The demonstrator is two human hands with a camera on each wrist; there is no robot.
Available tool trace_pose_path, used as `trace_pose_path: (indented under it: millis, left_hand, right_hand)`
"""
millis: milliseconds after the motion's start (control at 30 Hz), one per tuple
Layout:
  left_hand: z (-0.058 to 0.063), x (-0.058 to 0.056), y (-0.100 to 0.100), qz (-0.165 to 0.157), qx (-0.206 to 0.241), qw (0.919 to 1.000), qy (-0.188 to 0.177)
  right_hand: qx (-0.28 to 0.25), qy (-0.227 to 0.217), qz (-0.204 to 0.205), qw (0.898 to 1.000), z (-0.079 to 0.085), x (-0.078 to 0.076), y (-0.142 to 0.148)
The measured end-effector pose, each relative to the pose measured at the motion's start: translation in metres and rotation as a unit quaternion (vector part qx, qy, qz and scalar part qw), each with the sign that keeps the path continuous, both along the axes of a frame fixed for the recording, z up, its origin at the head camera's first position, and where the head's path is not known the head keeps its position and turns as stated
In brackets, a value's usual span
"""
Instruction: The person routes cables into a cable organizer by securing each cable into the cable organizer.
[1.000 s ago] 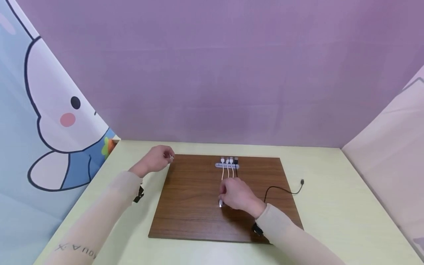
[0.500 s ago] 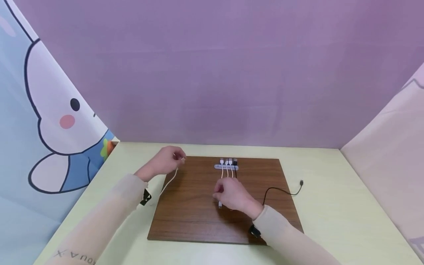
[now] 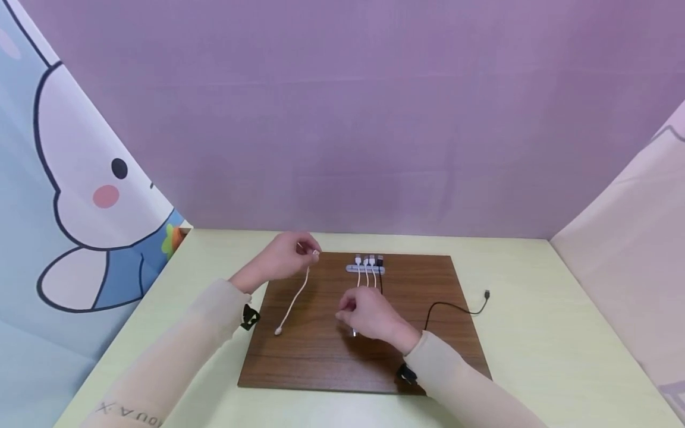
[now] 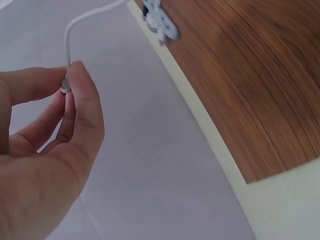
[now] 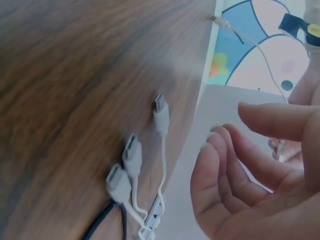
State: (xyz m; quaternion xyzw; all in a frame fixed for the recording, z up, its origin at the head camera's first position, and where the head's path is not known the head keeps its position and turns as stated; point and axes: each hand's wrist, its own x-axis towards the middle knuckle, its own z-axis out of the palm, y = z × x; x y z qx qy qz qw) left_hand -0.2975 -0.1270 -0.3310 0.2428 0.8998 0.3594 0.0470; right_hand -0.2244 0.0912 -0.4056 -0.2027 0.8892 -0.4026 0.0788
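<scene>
My left hand [image 3: 286,257] pinches one end of a white cable [image 3: 295,297] between thumb and fingertips, over the far left of a brown wood-grain board [image 3: 299,368]. From there the cable hangs down, its other plug [image 3: 277,331] low at the board's left side. In the left wrist view the pinched end [image 4: 65,86] mostly hides behind the fingertips. My right hand [image 3: 371,312] hovers over the board's middle, thumb and fingers apart, holding nothing. Beside it, in the right wrist view, lie several white plugs [image 5: 161,117]. A pale cable holder [image 3: 351,268] grips white cables and a black one.
A black cable [image 3: 455,304] runs off the board's right edge onto the pale yellow table [image 3: 546,333]. Behind stands a purple cloth backdrop [image 3: 342,131]. A cartoon-printed cloth [image 3: 85,238] closes off the left side.
My left hand has moved right over the board, carrying the white cable, whose free end now shows on the board. My right hand has shifted slightly left.
</scene>
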Motion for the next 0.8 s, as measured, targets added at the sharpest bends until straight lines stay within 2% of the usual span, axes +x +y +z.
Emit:
trace_pose_path:
  millis: [267, 433, 800]
  left_hand:
    - [0.005, 0.004, 0.018, 0.006, 0.062, 0.9973, -0.04]
    - [0.003, 0.003, 0.027, 0.005, 0.103, 0.9922, -0.07]
    - [0.004, 0.0, 0.042, 0.0, 0.121, 0.9892, -0.083]
  right_hand:
    - [-0.053, -0.005, 0.028, 0.998, 0.0, 0.0, -0.013]
    - [-0.055, -0.002, 0.032, 0.998, -0.004, -0.001, -0.019]
    - [-0.056, 0.001, 0.031, 0.998, -0.006, -0.002, -0.016]
